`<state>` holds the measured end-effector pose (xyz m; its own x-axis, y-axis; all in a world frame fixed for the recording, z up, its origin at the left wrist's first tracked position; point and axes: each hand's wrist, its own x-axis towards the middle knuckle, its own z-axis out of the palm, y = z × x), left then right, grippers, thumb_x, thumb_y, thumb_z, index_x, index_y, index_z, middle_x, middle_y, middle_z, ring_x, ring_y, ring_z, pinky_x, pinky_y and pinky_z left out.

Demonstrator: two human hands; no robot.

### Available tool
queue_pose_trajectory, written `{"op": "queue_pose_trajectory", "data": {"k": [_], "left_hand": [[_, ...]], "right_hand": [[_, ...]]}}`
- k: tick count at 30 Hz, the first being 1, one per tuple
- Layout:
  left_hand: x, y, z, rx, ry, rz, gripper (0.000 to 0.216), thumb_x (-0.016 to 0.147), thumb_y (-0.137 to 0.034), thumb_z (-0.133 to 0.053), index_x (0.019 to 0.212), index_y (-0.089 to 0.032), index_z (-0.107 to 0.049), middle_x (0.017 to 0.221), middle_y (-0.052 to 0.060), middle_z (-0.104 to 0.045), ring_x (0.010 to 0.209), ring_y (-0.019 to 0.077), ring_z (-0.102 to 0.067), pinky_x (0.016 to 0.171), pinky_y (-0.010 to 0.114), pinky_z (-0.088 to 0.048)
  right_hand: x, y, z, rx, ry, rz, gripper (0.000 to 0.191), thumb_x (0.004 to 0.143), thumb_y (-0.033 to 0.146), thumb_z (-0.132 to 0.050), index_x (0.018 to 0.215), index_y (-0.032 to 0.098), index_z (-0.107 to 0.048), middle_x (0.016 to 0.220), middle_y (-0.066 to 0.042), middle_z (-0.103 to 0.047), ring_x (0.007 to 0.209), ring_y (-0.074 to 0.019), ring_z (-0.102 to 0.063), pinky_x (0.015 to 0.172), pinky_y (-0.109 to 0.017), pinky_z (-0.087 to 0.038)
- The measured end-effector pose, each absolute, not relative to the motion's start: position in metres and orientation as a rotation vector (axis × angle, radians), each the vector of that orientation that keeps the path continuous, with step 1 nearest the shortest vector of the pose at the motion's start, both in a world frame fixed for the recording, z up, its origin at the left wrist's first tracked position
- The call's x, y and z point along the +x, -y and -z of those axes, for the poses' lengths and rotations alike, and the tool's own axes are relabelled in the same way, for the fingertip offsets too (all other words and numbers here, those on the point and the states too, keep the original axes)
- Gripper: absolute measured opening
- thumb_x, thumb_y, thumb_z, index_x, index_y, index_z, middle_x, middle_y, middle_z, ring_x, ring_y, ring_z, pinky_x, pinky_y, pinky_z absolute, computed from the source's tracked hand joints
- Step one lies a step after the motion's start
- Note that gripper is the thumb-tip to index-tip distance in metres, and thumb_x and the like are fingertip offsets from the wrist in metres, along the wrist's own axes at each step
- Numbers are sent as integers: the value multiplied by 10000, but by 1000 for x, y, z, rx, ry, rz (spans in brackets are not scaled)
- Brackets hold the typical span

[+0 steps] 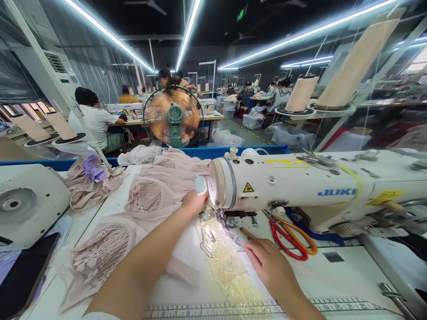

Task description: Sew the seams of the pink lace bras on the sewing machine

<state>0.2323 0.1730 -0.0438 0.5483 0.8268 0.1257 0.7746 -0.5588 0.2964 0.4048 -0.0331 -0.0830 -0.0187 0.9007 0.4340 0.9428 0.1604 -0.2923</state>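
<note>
My left hand point(195, 202) is at the left end of the white sewing machine's head point(222, 184), beside the needle area. A pale white-blue piece point(200, 186) shows at its fingertips; the fingers are mostly hidden, so their grip is unclear. Low on the right, my right hand point(268, 264) has its fingers together by a thin brownish stick-like piece point(247, 233) near the presser foot. What it pinches is too small to name. Under the needle, shiny yellowish clear tape point(223, 262) covers the machine bed. Beige lace bra pieces point(100, 249) lie left of my left forearm.
Scissors with red and orange handles point(290, 238) lie under the machine arm. A printed ruler strip point(213, 310) runs along the front edge. Left are beige straps point(86, 191) and a dark flat object point(25, 271). Behind are a large fan point(173, 116), thread cones point(302, 94) and seated people.
</note>
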Motion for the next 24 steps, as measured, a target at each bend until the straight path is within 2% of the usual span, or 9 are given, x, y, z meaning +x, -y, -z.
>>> {"op": "queue_pose_trajectory", "data": {"k": [8,15,24], "left_hand": [[230,-178,49,2524,-1205,-448,149,791,-220,-564,912,-192,-646,1013,79,-636,978,248,-566,814,299,-418],[230,-179,50,2521,-1200,-464,179,786,-230,-579,950,-217,-648,994,66,-646,977,248,-575,818,311,-446],[229,-180,50,2587,-1173,-432,159,780,-161,-548,898,-198,-647,981,73,-638,951,248,-580,797,311,-441]], "right_hand": [[408,31,78,-1728,1912,129,219,906,229,-404,785,209,-586,781,-65,-630,775,-206,-597,659,-310,-485],[410,31,83,-1647,1896,189,243,922,247,-380,764,212,-561,746,-45,-617,732,-184,-593,588,-274,-481],[409,30,85,-1638,1879,236,238,922,251,-391,784,204,-578,744,-43,-620,718,-177,-592,604,-276,-483]]}}
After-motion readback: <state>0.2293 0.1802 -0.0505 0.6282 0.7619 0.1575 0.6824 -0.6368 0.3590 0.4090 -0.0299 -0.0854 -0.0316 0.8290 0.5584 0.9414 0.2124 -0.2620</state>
